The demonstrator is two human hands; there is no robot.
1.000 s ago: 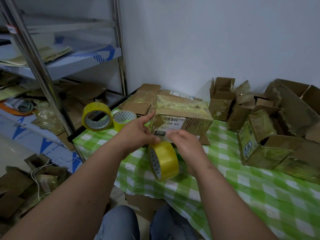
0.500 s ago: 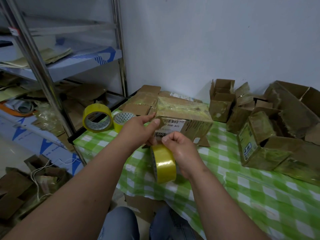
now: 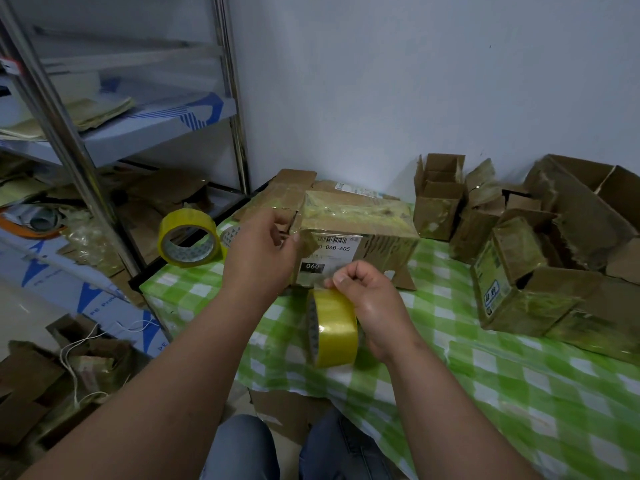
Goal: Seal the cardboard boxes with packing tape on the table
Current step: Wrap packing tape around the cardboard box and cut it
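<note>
1. Centrally, a closed cardboard box [image 3: 356, 237] with a barcode label sits on the green-and-white checked tablecloth [image 3: 485, 368] of the table, its top covered in shiny yellowish tape.
2. The left hand [image 3: 263, 251] is at the box's near left corner, thumb and forefinger drawn together at the torn cardboard edge there; whether they pinch a tape end or the flap itself cannot be told.
3. The right hand [image 3: 370, 303] grips a yellow tape roll [image 3: 334, 329] held on edge just in front of the box, the fingers curled over its top and the thumb pressed against the roll's upper rim.
4. Two more tape rolls stand at the table's left edge: a yellow one [image 3: 188, 237] leaning upright and, just behind it, a second roll [image 3: 230, 233] partly hidden by the left hand.
5. Flattened cardboard [image 3: 287, 192] lies behind the box against the wall.
6. Several opened, tape-streaked boxes [image 3: 540, 244] crowd the right side of the table.
7. A metal shelving rack [image 3: 69, 133] holding papers stands to the left, with cardboard scraps [image 3: 52, 368] and string on the floor beneath.
</note>
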